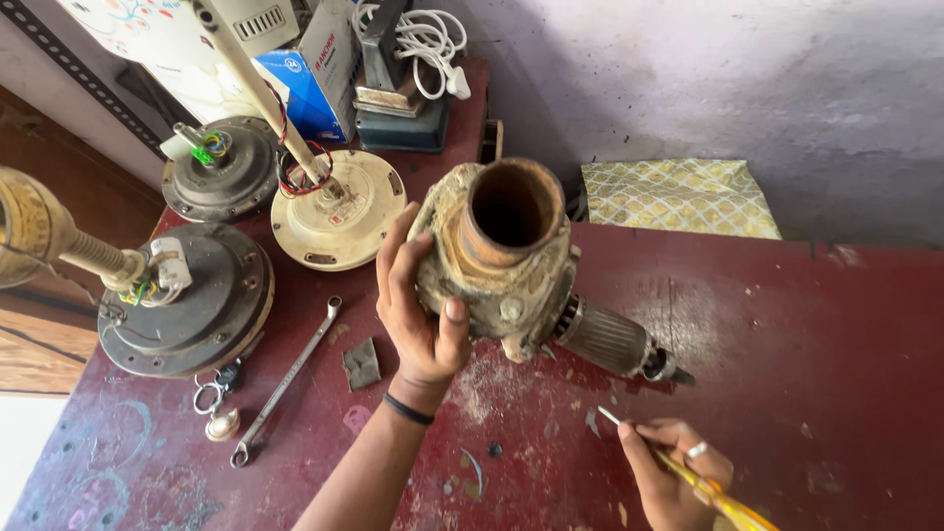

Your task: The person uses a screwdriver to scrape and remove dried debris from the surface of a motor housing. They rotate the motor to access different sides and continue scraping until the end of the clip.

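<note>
The rusty pump motor (511,270) stands tilted in the left hand (418,315)'s steadying grip while the right hand (674,472) clasps a screwdriver (678,467), tip near its base.

black wristband (407,409), silver finger ring (696,450)

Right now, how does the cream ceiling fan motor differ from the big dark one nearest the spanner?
The cream fan motor is pale and smaller; the dark fan motor is grey-black and wider. The cream one carries a bare off-white rod with red and black wires at its base; the dark one's rod ends in a brass-coloured cup, with a white connector block beside it. The dark one lies nearer the spanner. Both are round and lie flat on the maroon table.
</note>
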